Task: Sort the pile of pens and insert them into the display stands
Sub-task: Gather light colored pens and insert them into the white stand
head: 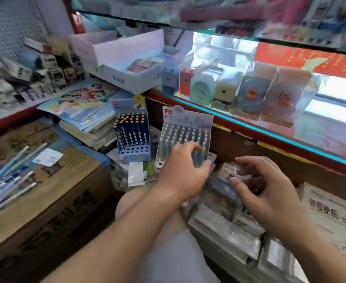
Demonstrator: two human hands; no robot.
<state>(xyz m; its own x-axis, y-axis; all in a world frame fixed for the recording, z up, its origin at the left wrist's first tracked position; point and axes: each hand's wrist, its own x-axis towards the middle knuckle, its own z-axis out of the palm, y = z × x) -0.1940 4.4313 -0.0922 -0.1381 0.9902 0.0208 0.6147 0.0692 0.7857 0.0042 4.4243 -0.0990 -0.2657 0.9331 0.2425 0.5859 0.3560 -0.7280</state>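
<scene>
In the head view, low in front of a shop's glass shelf (pixel 270 127), two display stands lean upright side by side. The dark blue display stand (pixel 131 137) on the left has yellow-tipped pens in its upper rows and open holes along the bottom. The pale display stand (pixel 185 127) just to its right is packed with pale, white-capped pens.

The left hand (pixel 185 170) reaches forward over the lower front of the pale display stand, its fingers (pixel 188 147) and thumb curved in a C around the blue pen barrels in the nearest rows. The blur hides whether it actually grips any of them.

The right hand (pixel 270 193) hovers near it on the right, apart from the stand, above a stack of clear-wrapped packets (pixel 225 227). Its fingers are spread and loosely bent and hold nothing. The two hands do not touch.

The loose pens (pixel 11 176) lie far to the left, well apart from both hands, in a heap on top of a cardboard box (pixel 66 186). They are mostly blue with white ends, smeared by motion.

Behind the stands sits a stack of books (pixel 86 121). On the glass shelf stands a row of boxed pencil sharpeners (pixel 247 92).
</scene>
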